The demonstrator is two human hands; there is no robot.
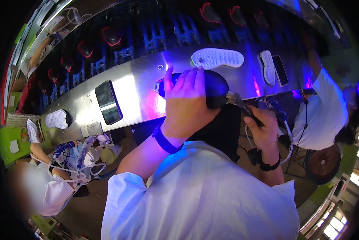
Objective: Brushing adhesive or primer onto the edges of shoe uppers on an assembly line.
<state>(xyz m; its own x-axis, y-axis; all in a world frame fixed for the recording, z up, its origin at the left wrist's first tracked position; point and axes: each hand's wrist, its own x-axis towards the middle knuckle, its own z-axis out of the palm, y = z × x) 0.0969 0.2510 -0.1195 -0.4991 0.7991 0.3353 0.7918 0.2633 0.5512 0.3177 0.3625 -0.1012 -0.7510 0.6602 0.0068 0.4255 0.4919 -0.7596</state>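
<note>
My left hand (189, 96) is spread over a dark shoe upper (218, 90), its fingers wrapped over the far side and pressing it against the metal bench edge. A small light tab shows at the upper's left end. In my closed right hand (262, 126) is a dark-handled brush (239, 102), whose bristle end meets the right end of the upper. Just beyond the upper lies a white shoe sole (219, 58) with a patterned face up. Part of the upper is hidden under my left hand.
A phone (108, 103) lies on the metal bench (137, 86) to the left. Farther right are another white sole (268, 68) and a second phone (280, 71). Behind runs a dark rack (155, 42) carrying red-edged shoe uppers (111, 36). Co-workers sit on both sides.
</note>
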